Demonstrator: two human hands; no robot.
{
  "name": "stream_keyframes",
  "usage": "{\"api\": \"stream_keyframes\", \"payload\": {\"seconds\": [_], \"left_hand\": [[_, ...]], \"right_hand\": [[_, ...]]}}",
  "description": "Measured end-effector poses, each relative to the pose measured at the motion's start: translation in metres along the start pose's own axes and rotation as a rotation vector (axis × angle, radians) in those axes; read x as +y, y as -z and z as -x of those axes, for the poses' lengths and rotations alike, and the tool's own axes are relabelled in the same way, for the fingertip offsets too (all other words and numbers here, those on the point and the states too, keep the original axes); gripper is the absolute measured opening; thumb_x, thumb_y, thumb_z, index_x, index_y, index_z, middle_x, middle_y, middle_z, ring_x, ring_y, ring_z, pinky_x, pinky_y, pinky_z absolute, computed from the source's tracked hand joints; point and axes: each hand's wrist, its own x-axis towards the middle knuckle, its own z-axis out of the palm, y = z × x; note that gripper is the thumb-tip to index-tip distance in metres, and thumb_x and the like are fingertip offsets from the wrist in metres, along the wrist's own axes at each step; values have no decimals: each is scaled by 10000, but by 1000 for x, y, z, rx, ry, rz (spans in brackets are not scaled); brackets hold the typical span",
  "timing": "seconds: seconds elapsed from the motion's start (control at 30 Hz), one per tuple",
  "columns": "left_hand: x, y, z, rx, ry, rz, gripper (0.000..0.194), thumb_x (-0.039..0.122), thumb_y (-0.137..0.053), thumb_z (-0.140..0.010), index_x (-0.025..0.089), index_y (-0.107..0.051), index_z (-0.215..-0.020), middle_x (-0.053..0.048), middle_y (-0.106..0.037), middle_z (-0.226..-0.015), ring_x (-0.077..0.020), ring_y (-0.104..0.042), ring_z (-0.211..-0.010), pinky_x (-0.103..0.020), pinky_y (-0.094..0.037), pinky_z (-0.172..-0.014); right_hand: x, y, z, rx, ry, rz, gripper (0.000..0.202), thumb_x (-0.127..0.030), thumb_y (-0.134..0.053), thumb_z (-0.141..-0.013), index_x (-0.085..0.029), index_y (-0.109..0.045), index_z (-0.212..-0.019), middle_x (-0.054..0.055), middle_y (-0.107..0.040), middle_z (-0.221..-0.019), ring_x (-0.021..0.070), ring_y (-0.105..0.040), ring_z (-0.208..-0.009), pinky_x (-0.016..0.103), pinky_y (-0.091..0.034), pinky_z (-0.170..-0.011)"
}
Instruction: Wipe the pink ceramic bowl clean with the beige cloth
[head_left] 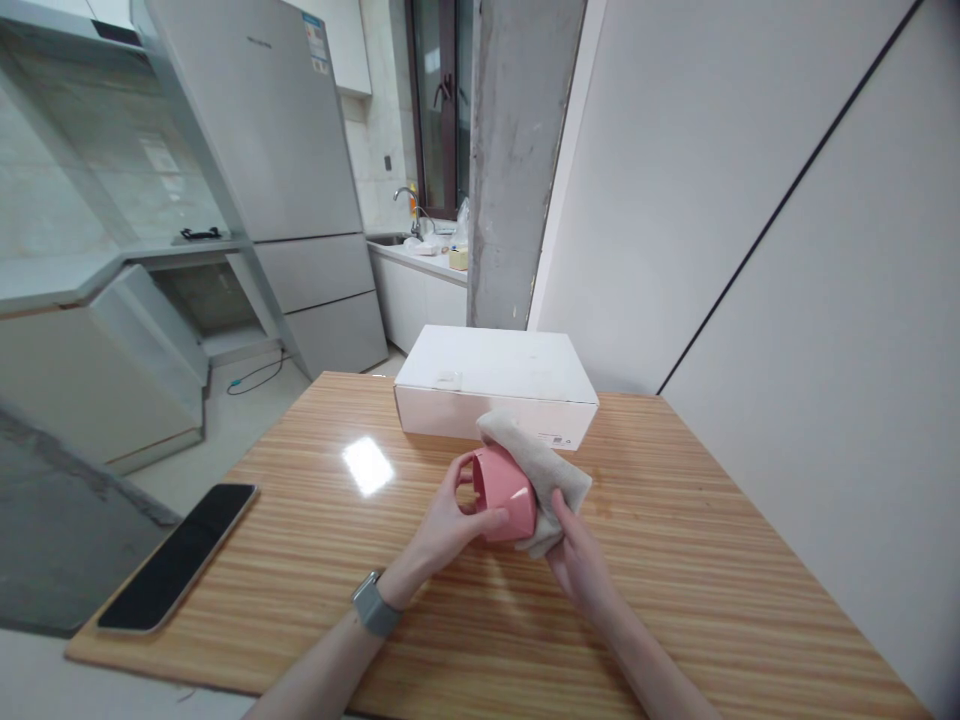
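Observation:
A pink cup (510, 495) is tilted on its side above the wooden table, its opening toward the left. My left hand (452, 515) grips it by the rim, thumb along the near side and fingers partly hidden behind. A light grey cloth (551, 478) lies against the cup's right side and base. My right hand (576, 548) holds this cloth, with the thumb on top and the other fingers mostly hidden beneath it. A grey watch is on my left wrist.
Behind the hands, a white box (495, 365) stands on the wooden table (675, 560). A black tray-like flat object (180, 555) lies at the left edge. White wall panels rise on the right; a fridge (262, 130) and sink stand beyond.

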Motion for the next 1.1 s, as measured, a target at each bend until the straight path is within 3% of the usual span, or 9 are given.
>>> {"api": "stream_keyframes", "payload": {"seconds": [0.1, 0.23, 0.37, 0.5, 0.6, 0.67, 0.83, 0.93, 1.1], "left_hand": [[-6, 0, -2, 41, 86, 48, 841, 491, -794, -615, 240, -384, -1305, -131, -547, -1221, -165, -656, -672, -298, -548, -532], [-5, -1, 0, 3, 195, 137, 749, 593, -654, -731, 226, -377, -1322, -133, -613, -1135, -180, -666, -605, -334, -544, -521], [-7, 1, -3, 18, 117, 156, 696, 569, -681, -731, 148, -486, -1250, -134, -664, -1072, -233, -673, -878, -308, -537, -701], [-15, 4, -9, 3, 81, 178, 734, 532, -727, -704, 110, -513, -1266, -184, -626, -1207, -289, -629, -1034, -336, -516, -799], [-16, 5, -9, 12, 37, 149, 745, 491, -751, -697, 150, -500, -1309, -181, -534, -1353, -306, -603, -1093, -360, -517, -832], [-13, 5, -7, 16, 1, 117, 821, 436, -803, -648, 189, -462, -1353, -163, -475, -1414, -296, -602, -1094, -358, -517, -848], [-1, 5, 0, -78, 21, 14, 1046, 289, -890, -519, 271, -358, -1419, -149, -377, -1478, -200, -662, -847, -346, -542, -748], [0, 6, 0, -48, 9, -22, 1006, 298, -890, -515, 258, -399, -1392, -152, -429, -1433, -176, -657, -789, -329, -539, -711], [-6, 6, -5, 50, 67, 60, 854, 429, -839, -580, 189, -479, -1317, -158, -561, -1276, -240, -648, -940, -288, -540, -698]], "right_hand": [[-1, -1, 2, -23, -6, -1, 450, -573, -801, -613, -233, -745, -903, 38, -769, -985, 261, -662, -1061, 334, -524, -919], [-1, -2, 5, -50, -24, -38, 476, -553, -821, -595, -231, -741, -936, 44, -757, -1051, 276, -643, -1101, 376, -491, -976], [2, -1, 3, -38, -44, -44, 496, -543, -827, -591, -218, -735, -955, 56, -750, -1075, 280, -637, -1116, 388, -496, -973], [3, -2, 2, -51, -32, -46, 483, -541, -819, -606, -208, -737, -945, 60, -753, -1067, 277, -630, -1135, 373, -484, -999], [1, -3, 1, -51, -46, -55, 471, -536, -810, -623, -215, -734, -960, 52, -754, -1067, 271, -625, -1149, 361, -490, -1001], [-1, -3, 0, -42, -58, -63, 464, -528, -801, -643, -222, -729, -985, 43, -750, -1080, 259, -624, -1157, 342, -500, -993], [-6, -1, -1, -13, -73, -96, 474, -539, -788, -656, -218, -732, -1000, 41, -749, -1084, 260, -658, -1102, 331, -549, -925], [-8, 0, -1, -25, -90, -108, 476, -544, -795, -645, -224, -737, -993, 33, -754, -1070, 258, -661, -1095, 327, -545, -928], [-5, -1, 1, -54, -75, -79, 469, -543, -815, -615, -232, -747, -959, 32, -760, -1050, 257, -647, -1113, 320, -508, -964]]}}
